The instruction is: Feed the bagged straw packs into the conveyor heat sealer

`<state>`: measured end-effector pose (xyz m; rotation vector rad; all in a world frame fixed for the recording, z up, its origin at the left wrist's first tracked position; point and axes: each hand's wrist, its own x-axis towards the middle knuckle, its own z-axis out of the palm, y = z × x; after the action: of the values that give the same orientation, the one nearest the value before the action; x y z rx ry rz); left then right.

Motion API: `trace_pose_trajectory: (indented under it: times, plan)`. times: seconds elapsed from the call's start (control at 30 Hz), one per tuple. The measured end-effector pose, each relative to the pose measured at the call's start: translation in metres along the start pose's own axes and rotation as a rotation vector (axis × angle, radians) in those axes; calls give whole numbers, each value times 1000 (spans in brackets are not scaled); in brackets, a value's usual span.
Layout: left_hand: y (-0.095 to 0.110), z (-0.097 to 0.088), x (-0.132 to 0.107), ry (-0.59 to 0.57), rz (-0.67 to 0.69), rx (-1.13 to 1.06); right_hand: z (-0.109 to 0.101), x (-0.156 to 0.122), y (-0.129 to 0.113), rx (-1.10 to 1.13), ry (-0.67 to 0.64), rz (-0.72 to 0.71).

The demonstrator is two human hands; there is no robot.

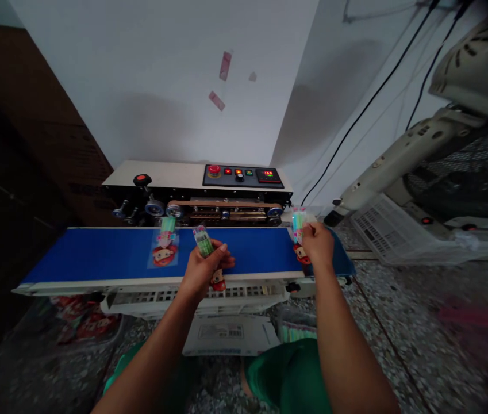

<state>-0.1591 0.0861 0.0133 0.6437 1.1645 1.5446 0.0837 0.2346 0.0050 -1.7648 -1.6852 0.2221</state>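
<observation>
"What is being held by the left hand?"

"A clear packet with green sticks, the green packet, is being held there. It is being pinched between the thumb and the fingers, and its top is leaning to the left. It is being held over the front half of the blue belt. Whether the belt is being touched cannot be told."

"And what is being done by the right hand?"

"A pale blue and green packet, the pastel packet, is being pinched at its right side, by the thumb and fingertips. It is being held at the right end of the belt. A red-haired cartoon picture is showing at its bottom."

"Is any other packet being seen?"

"Yes, a third packet is lying flat on the belt, to the left of the left hand. The same kind of red-haired picture is being shown on it."

"What is standing behind the belt?"

"A long machine is standing there. A big red button is sitting on its top, and red numbers are glowing on a little screen."

"And farther out?"

"A white carton is resting below the belt. A white crate is standing on the right. Behind the machine, a pale wall is rising."
</observation>
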Motion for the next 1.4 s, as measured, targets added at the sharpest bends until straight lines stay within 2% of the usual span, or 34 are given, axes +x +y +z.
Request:
trace_pose_trajectory:
  times: [0.13,0.27,0.37,0.43,0.47,0.57,0.63,0.73,0.8,0.9,1.0,1.07,1.2,1.3,1.4]
  plan:
    - [-3,2,-1,-35,-9,19,9,2,-1,-213,-144,72]
    - [-5,4,-4,-90,-12,48,20,-1,-24,-254,-236,1]
    - [-3,5,-5,-133,-6,95,22,-12,-46,-164,-179,-105]
    - [-1,5,-6,-134,27,157,20,-26,-62,61,-207,-193]
    - [1,6,-6,-125,57,193,19,-34,-71,224,-298,-238]
    - [5,6,-7,-109,152,260,17,-61,-95,671,-725,-357]
    - [7,7,-8,-129,184,258,19,-76,-107,815,-875,-411]
    - [7,5,-8,-125,219,241,25,-87,-113,924,-871,-383]
    - [6,3,-7,-85,242,215,28,-90,-111,1001,-861,-304]
    - [5,2,-6,-30,263,151,30,-91,-106,1103,-913,-201]
    - [5,4,-7,-39,258,49,32,-93,-104,1151,-957,-177]
    - [6,6,-7,-50,249,-3,33,-94,-104,1177,-928,-176]
    - [6,8,-7,-10,243,-4,34,-94,-104,1141,-817,-175]
    - [4,7,-6,26,224,25,33,-98,-105,1069,-803,-179]
    - [3,6,-5,22,236,90,28,-102,-108,974,-764,-246]
